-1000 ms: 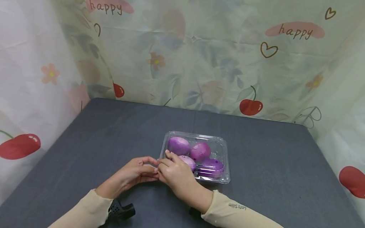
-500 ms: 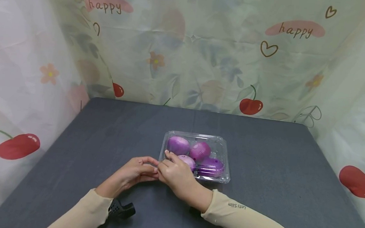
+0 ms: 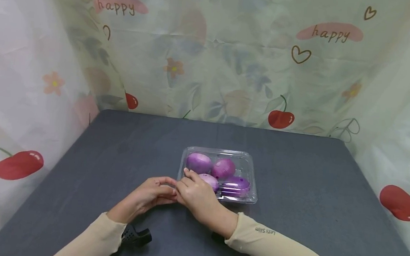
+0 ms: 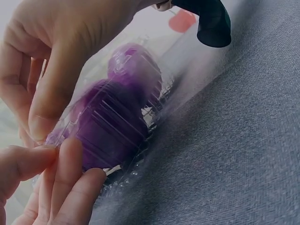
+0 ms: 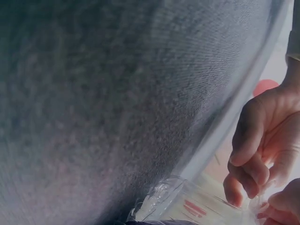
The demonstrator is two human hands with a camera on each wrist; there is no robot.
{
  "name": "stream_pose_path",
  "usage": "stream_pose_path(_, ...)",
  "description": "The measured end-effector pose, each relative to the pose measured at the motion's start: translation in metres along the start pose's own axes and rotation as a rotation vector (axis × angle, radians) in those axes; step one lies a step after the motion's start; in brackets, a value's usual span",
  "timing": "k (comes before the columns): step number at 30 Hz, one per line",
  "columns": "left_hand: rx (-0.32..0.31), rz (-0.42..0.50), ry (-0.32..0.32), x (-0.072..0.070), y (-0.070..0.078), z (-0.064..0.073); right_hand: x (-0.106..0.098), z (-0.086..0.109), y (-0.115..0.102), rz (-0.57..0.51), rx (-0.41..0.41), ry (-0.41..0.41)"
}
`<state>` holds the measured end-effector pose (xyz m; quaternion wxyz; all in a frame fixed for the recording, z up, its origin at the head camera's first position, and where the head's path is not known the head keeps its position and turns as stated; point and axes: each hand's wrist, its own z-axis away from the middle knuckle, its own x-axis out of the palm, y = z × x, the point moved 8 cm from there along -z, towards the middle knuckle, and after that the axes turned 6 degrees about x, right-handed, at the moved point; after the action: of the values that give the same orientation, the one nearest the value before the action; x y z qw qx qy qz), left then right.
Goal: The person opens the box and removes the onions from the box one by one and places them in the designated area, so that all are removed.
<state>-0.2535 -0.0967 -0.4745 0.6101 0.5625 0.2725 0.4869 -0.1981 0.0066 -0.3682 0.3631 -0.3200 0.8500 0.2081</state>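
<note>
A clear plastic clamshell box [image 3: 243, 165] stands on the dark grey tabletop, with several rounded purple onions [image 3: 199, 163] inside. At its near left corner, my left hand [image 3: 150, 194] pinches the thin plastic edge between thumb and fingers. Right against those fingertips, my right hand [image 3: 200, 194] grips the same corner and covers part of the box front. In the left wrist view, the right thumb [image 4: 49, 112] presses on the clear rim beside the left fingers [image 4: 70, 159]. The right wrist view shows the left hand [image 5: 262, 145] curled at the plastic edge.
The grey cloth-covered table [image 3: 294, 183] extends around the box on all sides. A patterned curtain [image 3: 216, 76] hangs behind and along both sides. A black wrist camera mount [image 3: 136, 237] sits under the left wrist.
</note>
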Motion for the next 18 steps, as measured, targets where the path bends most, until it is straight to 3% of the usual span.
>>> stream_pose_path(3, 0.003, 0.008, 0.003, -0.002, 0.000, 0.001, 0.001, -0.002, 0.000, 0.001, 0.010, -0.020)
stream_pose_path(11, -0.014, 0.006, 0.006, -0.002, 0.001, 0.001, 0.006, 0.000, 0.012, -0.089, 0.073, -0.166)
stream_pose_path(18, -0.016, 0.001, -0.007, -0.003, 0.003, 0.001, 0.008, 0.001, 0.013, -0.090, 0.067, -0.184)
